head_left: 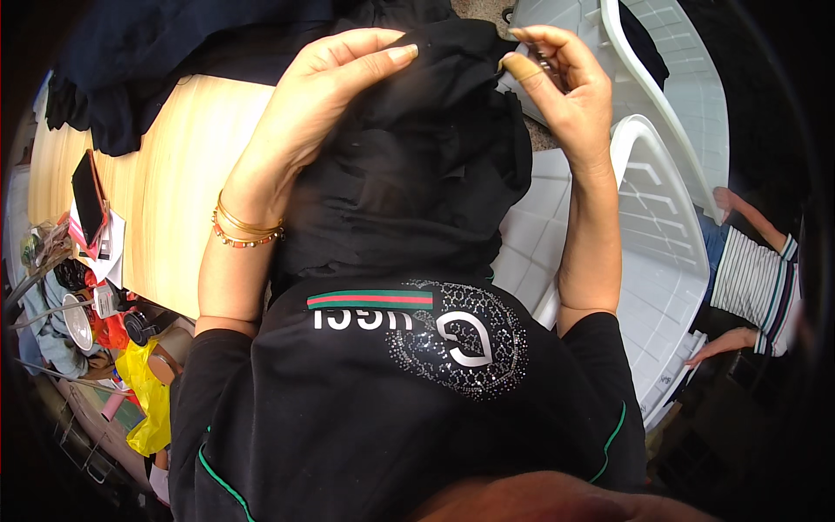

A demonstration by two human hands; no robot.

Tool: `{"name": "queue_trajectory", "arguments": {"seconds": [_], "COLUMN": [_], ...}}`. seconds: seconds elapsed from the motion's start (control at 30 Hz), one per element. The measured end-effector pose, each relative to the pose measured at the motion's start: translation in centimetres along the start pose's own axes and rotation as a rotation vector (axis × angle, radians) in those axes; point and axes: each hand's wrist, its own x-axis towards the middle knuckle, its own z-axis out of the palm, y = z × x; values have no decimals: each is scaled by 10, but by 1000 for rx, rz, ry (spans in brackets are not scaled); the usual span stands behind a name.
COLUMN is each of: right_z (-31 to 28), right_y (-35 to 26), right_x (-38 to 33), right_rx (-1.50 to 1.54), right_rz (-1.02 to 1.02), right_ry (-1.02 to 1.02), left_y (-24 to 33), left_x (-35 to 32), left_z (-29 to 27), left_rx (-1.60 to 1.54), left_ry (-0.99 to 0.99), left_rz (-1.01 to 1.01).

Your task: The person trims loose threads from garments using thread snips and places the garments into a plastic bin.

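A black garment (417, 165) lies gathered in front of me, over my lap, with its far end raised. My left hand (344, 70) pinches its upper edge between thumb and fingers; the fingertips are partly hidden by the cloth. At the garment's far right corner is my right hand (561, 87), its thumb wrapped in a tan covering. The right fingers curl round a small dark metallic thing (546, 66), mostly hidden in the palm, so its kind is unclear. Thumb and forefinger tips are right beside the cloth's edge.
More dark cloth (209, 39) is piled on the wooden table (213, 113) at the left. A phone (88, 196), a yellow bag (148, 391) and clutter lie at left. White plastic chairs (661, 226) stand at right; another person in a striped shirt (755, 283) is beside them.
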Motion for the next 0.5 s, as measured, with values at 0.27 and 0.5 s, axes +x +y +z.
{"name": "queue_trajectory", "arguments": {"seconds": [0.27, 0.5], "right_z": [9, 10], "right_y": [-19, -12], "right_x": [-2, -3], "right_rx": [-186, -262], "right_rz": [-265, -335], "right_ry": [-222, -200], "left_y": [-4, -5], "left_x": [-3, -3], "left_z": [11, 15], "left_rx": [151, 214], "left_ry": [-5, -4], "left_rz": [106, 113]}}
